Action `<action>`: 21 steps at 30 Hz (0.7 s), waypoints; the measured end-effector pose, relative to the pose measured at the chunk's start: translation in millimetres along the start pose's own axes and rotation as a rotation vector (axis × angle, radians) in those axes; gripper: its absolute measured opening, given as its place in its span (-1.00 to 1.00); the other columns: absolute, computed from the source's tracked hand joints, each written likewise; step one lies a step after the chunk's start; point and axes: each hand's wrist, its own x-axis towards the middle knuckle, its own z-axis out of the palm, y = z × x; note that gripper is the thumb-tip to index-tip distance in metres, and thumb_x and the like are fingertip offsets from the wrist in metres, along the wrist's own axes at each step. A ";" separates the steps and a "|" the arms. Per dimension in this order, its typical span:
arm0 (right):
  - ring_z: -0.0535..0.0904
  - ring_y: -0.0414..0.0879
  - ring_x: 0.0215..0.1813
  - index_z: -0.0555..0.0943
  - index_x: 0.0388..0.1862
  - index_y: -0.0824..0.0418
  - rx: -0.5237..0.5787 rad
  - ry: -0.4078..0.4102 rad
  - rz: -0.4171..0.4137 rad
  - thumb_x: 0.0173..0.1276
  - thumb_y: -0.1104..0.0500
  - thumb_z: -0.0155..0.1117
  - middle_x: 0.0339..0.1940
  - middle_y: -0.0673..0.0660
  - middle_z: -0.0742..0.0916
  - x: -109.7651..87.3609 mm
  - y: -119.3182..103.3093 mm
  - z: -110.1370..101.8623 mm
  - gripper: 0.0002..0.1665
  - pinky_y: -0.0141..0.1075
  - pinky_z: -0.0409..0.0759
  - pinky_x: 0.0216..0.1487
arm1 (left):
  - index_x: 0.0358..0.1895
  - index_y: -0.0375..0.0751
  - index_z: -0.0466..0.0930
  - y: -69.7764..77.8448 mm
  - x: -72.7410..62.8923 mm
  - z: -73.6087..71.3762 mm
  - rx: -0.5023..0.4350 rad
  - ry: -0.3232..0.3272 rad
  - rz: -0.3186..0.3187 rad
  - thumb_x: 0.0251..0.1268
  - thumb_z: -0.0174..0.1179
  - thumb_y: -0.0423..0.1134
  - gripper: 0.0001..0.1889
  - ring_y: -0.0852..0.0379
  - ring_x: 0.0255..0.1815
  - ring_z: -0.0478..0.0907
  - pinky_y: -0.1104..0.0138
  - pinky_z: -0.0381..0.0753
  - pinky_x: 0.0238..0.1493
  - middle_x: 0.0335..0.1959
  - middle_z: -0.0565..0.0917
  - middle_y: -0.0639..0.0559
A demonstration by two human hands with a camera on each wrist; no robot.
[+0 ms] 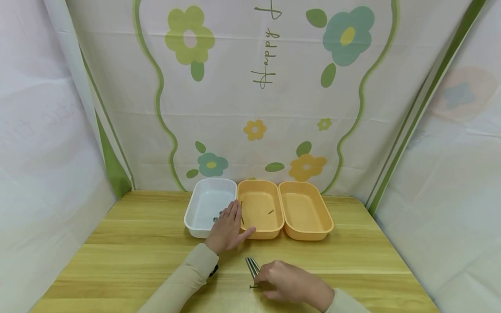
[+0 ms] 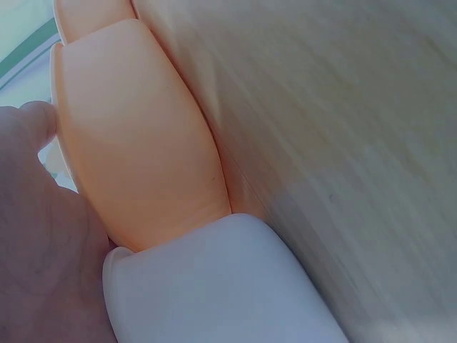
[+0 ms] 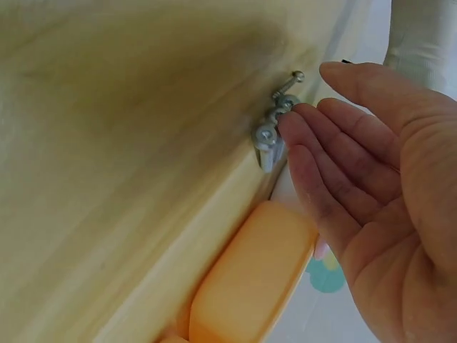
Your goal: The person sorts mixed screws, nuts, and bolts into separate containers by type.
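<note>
My left hand (image 1: 227,230) lies over the edges where the white bin (image 1: 213,230) and the middle yellow bin (image 1: 264,235) meet, its fingers stretched out and the thumb at the yellow rim. Several long metal bolts (image 1: 250,264) lie side by side on the table, with a smaller screw (image 3: 289,84) beside them. My right hand (image 1: 287,281) is right at these, its fingers loosely bent. In the right wrist view the palm is bare and the fingertips meet or nearly meet the bolt heads (image 3: 265,134); exact contact cannot be told.
A second yellow bin (image 1: 307,235) stands at the right end of the row. Small nuts (image 1: 215,219) lie in the white bin, and a few thin screws (image 1: 271,211) in the middle one. Behind the wooden table (image 1: 352,261) hangs a flowered cloth (image 1: 254,100).
</note>
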 end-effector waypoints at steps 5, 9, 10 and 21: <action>0.70 -0.46 -0.04 0.82 0.00 0.10 -0.005 -0.001 -0.014 0.36 0.21 0.52 -0.08 -0.13 0.85 1.9 -1.3 4.6 -0.76 -0.68 0.60 -0.02 | 0.62 -0.55 0.10 0.0 -0.8 -0.8 0.000 0.000 0.002 0.55 -0.03 0.38 0.03 -0.36 0.70 0.16 -0.12 0.31 0.63 0.66 0.18 -0.48; 0.69 -0.47 -0.07 0.82 -0.01 0.09 -0.033 -0.006 -0.018 0.38 0.20 0.50 -0.10 -0.13 0.84 3.8 -4.1 7.0 -0.78 -0.69 0.59 -0.07 | 0.61 -0.57 0.10 0.1 -1.4 -1.5 -0.004 0.000 0.007 0.55 0.00 0.36 0.02 -0.37 0.69 0.17 -0.13 0.32 0.62 0.65 0.18 -0.49; 0.68 -0.48 -0.09 0.82 -0.01 0.09 -0.040 -0.006 -0.017 0.39 0.20 0.49 -0.11 -0.13 0.84 4.3 -4.9 7.6 -0.79 -0.69 0.58 -0.09 | 0.61 -0.57 0.11 0.2 -1.6 -1.4 -0.005 0.006 0.010 0.55 0.01 0.36 0.02 -0.38 0.69 0.17 -0.13 0.33 0.62 0.64 0.19 -0.50; 0.46 -0.58 -0.35 0.83 -0.27 0.02 -0.085 0.042 -0.021 0.33 0.25 0.51 -0.35 -0.22 0.78 12.8 -8.4 16.2 -0.89 -0.75 0.44 -0.31 | 0.61 -0.57 0.11 0.5 -1.7 -1.2 -0.005 0.007 0.017 0.57 -0.01 0.35 0.01 -0.38 0.69 0.17 -0.12 0.33 0.62 0.64 0.19 -0.50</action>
